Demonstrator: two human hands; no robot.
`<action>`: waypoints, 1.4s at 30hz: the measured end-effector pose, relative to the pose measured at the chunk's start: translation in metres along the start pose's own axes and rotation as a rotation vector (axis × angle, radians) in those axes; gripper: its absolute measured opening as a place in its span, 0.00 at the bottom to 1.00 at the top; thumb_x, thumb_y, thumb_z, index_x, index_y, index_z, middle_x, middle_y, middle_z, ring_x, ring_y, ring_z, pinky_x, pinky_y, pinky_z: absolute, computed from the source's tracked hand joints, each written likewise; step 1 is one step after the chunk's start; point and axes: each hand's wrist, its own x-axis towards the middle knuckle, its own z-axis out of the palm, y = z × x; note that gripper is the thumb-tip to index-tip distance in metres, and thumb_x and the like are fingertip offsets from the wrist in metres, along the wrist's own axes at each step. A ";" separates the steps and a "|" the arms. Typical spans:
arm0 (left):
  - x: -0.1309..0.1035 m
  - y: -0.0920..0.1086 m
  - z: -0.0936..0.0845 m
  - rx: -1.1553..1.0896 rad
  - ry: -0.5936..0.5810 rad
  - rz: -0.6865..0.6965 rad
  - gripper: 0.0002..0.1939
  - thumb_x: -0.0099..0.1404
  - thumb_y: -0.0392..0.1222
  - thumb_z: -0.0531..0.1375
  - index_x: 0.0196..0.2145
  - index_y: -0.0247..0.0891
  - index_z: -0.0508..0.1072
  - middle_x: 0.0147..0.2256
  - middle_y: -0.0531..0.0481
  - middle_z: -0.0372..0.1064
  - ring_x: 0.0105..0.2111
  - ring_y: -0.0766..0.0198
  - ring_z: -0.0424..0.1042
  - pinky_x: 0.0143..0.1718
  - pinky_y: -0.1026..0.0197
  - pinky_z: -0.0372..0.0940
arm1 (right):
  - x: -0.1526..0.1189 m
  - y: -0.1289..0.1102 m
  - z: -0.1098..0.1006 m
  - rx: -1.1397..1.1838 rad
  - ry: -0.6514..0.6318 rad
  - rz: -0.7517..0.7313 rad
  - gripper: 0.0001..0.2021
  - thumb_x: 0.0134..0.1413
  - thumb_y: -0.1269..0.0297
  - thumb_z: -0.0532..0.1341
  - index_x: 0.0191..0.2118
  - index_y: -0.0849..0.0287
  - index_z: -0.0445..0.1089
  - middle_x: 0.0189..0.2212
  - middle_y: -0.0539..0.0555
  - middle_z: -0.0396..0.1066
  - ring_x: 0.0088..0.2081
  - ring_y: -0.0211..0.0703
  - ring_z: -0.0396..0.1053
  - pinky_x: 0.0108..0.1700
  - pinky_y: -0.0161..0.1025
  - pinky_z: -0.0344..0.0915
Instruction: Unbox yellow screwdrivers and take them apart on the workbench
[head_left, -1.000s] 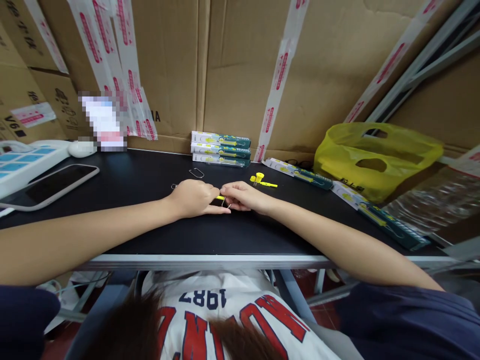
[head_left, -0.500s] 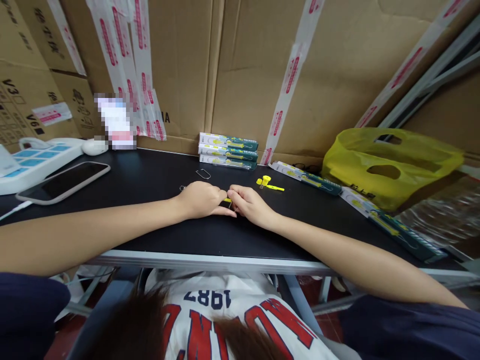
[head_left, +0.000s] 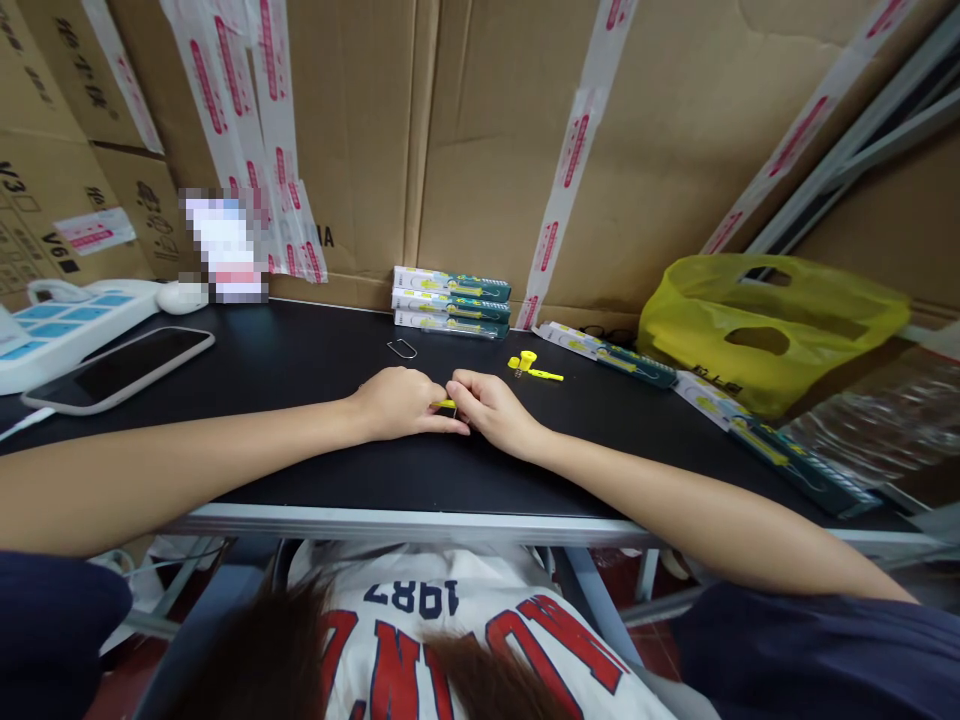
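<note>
Both hands meet over the middle of the black table. My left hand [head_left: 403, 402] is closed around a small yellow piece [head_left: 445, 404], of which only a short stretch shows between the hands. The fingers of my right hand [head_left: 491, 408] are pinched at the other end of that piece, where a thin bit of wire is visible. Behind my left hand lies a bent metal wire loop [head_left: 403, 349]. Several small yellow parts [head_left: 528, 362] rest to the right, beyond my right hand, with a yellow stick [head_left: 545, 376] beside them.
Three narrow boxes [head_left: 451, 303] are stacked at the back. Two more boxes [head_left: 776, 450] lie along the right, near a yellow plastic bag [head_left: 765, 330]. On the left are a phone [head_left: 124, 368] and a white power strip [head_left: 90, 322]. Cardboard [head_left: 495, 150] stands behind the table [head_left: 420, 480].
The view has shifted slightly. More of the yellow piece shows between my hands, and my right fingers have changed position a little around it.
</note>
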 end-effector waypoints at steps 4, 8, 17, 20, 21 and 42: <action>0.000 0.000 -0.001 0.044 0.045 0.023 0.29 0.63 0.65 0.53 0.25 0.36 0.74 0.22 0.49 0.72 0.24 0.64 0.70 0.21 0.64 0.45 | 0.002 0.003 0.001 0.094 -0.001 0.031 0.17 0.60 0.58 0.51 0.22 0.57 0.54 0.16 0.44 0.56 0.20 0.31 0.54 0.25 0.31 0.53; 0.000 -0.003 0.003 0.105 0.105 0.059 0.28 0.65 0.64 0.52 0.28 0.35 0.75 0.24 0.48 0.73 0.24 0.63 0.72 0.21 0.65 0.47 | 0.005 0.007 0.002 0.238 0.015 0.101 0.17 0.59 0.54 0.52 0.22 0.57 0.54 0.14 0.42 0.54 0.16 0.29 0.52 0.20 0.30 0.52; -0.004 -0.005 0.007 0.291 0.334 0.201 0.31 0.66 0.63 0.50 0.25 0.32 0.73 0.21 0.45 0.71 0.20 0.63 0.70 0.19 0.64 0.44 | 0.010 0.005 0.002 0.442 0.024 0.265 0.18 0.54 0.53 0.58 0.22 0.57 0.53 0.11 0.40 0.53 0.11 0.26 0.49 0.13 0.27 0.47; -0.009 0.009 0.002 0.331 0.376 0.279 0.29 0.70 0.58 0.48 0.21 0.34 0.70 0.18 0.47 0.68 0.18 0.65 0.67 0.19 0.64 0.39 | 0.016 0.009 -0.006 0.527 0.121 0.391 0.15 0.58 0.59 0.54 0.23 0.56 0.52 0.09 0.39 0.49 0.09 0.26 0.43 0.11 0.26 0.40; -0.011 0.013 0.000 0.320 0.391 0.311 0.29 0.70 0.57 0.48 0.20 0.34 0.69 0.18 0.48 0.67 0.18 0.66 0.66 0.19 0.63 0.39 | 0.017 0.010 -0.009 0.544 0.145 0.418 0.15 0.59 0.61 0.53 0.23 0.56 0.52 0.09 0.39 0.48 0.09 0.26 0.42 0.11 0.26 0.38; -0.009 0.008 0.003 0.243 0.246 0.338 0.21 0.70 0.54 0.50 0.30 0.36 0.69 0.24 0.51 0.71 0.24 0.64 0.71 0.20 0.62 0.46 | 0.126 0.021 0.022 0.008 0.001 0.185 0.17 0.57 0.56 0.59 0.23 0.58 0.57 0.11 0.42 0.54 0.12 0.28 0.50 0.14 0.28 0.49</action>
